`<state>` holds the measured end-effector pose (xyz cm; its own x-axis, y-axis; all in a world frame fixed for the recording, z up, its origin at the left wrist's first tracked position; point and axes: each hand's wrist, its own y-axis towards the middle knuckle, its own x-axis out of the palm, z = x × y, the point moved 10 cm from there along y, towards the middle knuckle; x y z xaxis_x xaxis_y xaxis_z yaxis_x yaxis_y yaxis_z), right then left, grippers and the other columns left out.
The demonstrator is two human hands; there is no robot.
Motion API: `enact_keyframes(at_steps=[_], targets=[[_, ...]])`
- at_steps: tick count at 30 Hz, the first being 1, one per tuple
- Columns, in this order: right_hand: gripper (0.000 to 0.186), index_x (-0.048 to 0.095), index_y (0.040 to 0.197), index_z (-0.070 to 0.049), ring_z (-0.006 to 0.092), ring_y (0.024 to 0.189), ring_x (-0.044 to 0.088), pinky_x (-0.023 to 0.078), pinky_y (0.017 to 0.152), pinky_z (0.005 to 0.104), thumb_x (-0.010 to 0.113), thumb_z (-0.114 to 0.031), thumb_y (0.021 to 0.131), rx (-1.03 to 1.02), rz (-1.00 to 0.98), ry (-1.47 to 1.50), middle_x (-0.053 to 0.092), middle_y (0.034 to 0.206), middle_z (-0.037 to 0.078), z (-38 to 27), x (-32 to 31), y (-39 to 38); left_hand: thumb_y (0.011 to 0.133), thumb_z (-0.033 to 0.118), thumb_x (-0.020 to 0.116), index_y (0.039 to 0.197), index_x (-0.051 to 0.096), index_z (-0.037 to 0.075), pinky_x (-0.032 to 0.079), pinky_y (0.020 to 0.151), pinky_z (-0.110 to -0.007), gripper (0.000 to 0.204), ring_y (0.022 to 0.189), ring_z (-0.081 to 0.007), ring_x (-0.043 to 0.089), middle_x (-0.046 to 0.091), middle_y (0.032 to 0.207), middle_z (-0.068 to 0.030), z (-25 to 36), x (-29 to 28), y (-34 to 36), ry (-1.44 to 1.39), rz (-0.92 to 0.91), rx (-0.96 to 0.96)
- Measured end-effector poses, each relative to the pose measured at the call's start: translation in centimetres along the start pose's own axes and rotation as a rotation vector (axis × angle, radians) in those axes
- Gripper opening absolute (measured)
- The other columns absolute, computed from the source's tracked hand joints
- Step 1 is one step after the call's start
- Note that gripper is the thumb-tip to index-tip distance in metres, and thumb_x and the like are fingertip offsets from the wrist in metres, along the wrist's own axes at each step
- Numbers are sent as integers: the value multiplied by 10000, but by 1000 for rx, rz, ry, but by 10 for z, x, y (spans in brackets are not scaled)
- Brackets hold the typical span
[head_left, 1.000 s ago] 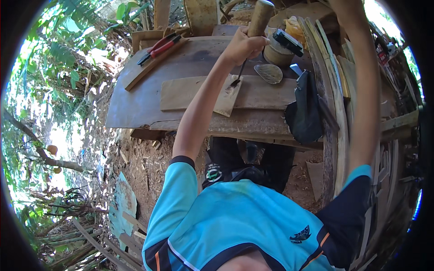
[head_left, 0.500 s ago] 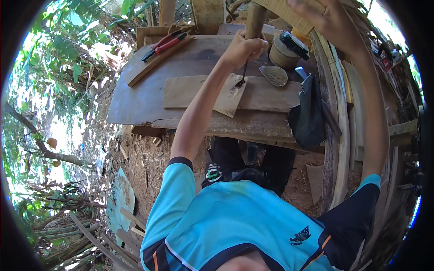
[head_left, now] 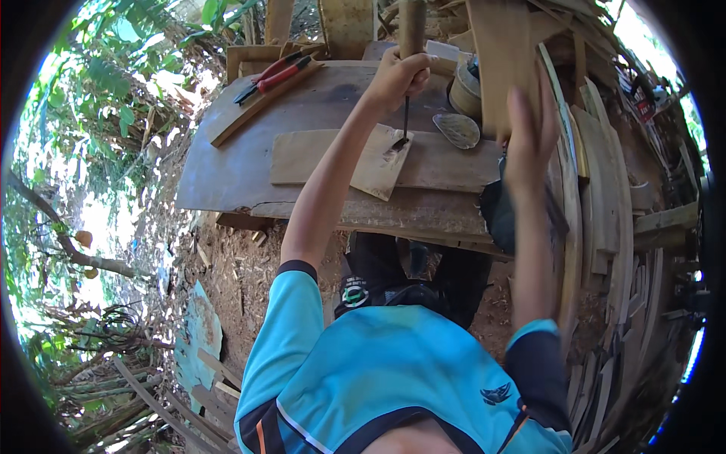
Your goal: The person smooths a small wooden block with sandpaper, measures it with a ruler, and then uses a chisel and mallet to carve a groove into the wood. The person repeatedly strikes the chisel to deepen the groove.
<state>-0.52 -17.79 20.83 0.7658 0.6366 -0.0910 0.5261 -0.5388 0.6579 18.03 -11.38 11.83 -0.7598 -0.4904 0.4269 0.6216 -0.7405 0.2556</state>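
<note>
My left hand [head_left: 397, 79] is closed round a chisel with a thick round wooden handle [head_left: 411, 29]. The chisel's thin metal shank [head_left: 406, 119] stands nearly upright, its tip at a rough, dark cut in a small pale wooden piece [head_left: 380, 168]. That piece lies slantwise over a longer plank [head_left: 302, 157] on the workbench [head_left: 227, 170]. My right hand [head_left: 529, 140], blurred by motion, grips the near end of a broad flat wooden club [head_left: 501, 64], raised right of the chisel and apart from it. Its far end runs out toward the top edge.
Red-handled pliers [head_left: 278, 76] rest on a wood strip [head_left: 242, 117] at the bench's far left. A round container [head_left: 465, 94] and a shallow oval dish [head_left: 456, 131] stand right of the chisel. Dark cloth [head_left: 499, 216] hangs at the right corner; long boards [head_left: 605, 189] lean beyond.
My right hand has swung down and inward with the wooden club, which now points away instead of slanting over the chisel's top. The chisel handle tilts less; its tip stays at the cut.
</note>
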Motion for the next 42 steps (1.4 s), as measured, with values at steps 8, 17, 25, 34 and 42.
enact_keyframes(at_steps=[8, 17, 25, 34, 42], targets=[[416, 567, 1145, -90, 224, 602, 580, 482, 558, 326, 611, -73, 731, -172, -629, -380, 589, 761, 100, 38, 42, -147, 742, 138, 602, 595, 379, 108, 174, 335, -217, 269, 357, -47, 281, 359, 493, 26, -4, -35, 14, -30, 382, -68], [433, 594, 1116, -121, 210, 531, 539, 458, 498, 323, 645, -70, 689, -104, -437, -237, 540, 676, 75, 54, 25, -149, 797, 112, 489, 590, 369, 109, 142, 344, -233, 239, 351, -59, 213, 282, 455, 32, 30, -13, -10, -91, 113, 121], [441, 598, 1109, -104, 205, 519, 524, 452, 491, 320, 649, -57, 673, -149, -427, -229, 531, 662, 82, 48, 27, -149, 778, 81, 507, 606, 402, 86, 163, 345, -229, 202, 351, -60, 240, 303, 456, 30, 17, -2, -9, -76, -43, 42], [440, 600, 1104, -95, 192, 510, 520, 447, 483, 308, 650, -53, 669, -154, -413, -232, 527, 646, 75, 51, 25, -150, 757, 45, 516, 559, 399, 63, 178, 334, -240, 230, 342, -73, 275, 321, 443, 15, 18, 8, -11, -117, -95, 28], [443, 601, 1103, -99, 191, 507, 525, 446, 474, 306, 648, -49, 666, -173, -406, -229, 522, 637, 72, 48, 25, -149, 755, 37, 528, 587, 413, 59, 188, 340, -236, 205, 352, -70, 292, 339, 452, 13, 17, 21, -11, -64, -135, 16]])
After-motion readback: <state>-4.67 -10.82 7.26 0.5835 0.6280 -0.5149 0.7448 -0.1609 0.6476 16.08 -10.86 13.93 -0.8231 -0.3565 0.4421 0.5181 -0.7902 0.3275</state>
